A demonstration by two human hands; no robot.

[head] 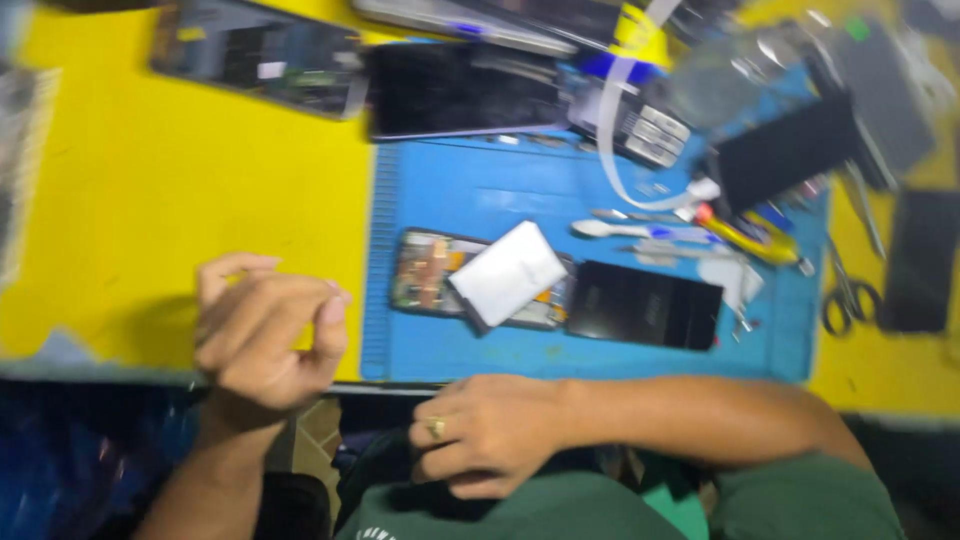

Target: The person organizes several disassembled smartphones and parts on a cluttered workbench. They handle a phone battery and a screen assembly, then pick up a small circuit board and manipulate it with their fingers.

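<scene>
Your fingers curl loosely inward on the left hand (262, 335), thumb up beside the forefinger, and whether they pinch something small is too blurred to tell. That hand hovers over the front edge of the yellow table (180, 200), just left of the blue mat (480, 190). Far left, a pale object lies along the table's edge, too smeared to identify. At the back, a phone (262, 55) with its back open lies on the yellow, and a dark slab (462, 90) sits beside it, overlapping the mat's upper edge.

On the mat, straight ahead of you, lies an opened phone (430, 275) with its insides showing; a white battery (507, 275) rests tilted across it. A black screen (645, 305) lies flat just right of it, touching or nearly so.

Your right hand (490, 435) rests below the mat's front edge, against your green clothing (600, 510), fingers bent and close together, a ring (437, 428) on one, holding nothing visible.

Further right, a white ribbon (612, 120) loops down over the mat's back. Near it lie a spudger (610, 229) and a yellow-handled tool (745, 238). Scissors (848, 295) lie on the yellow past the mat's right edge, beside another black panel (920, 260). Below the table edge the room is dark.
</scene>
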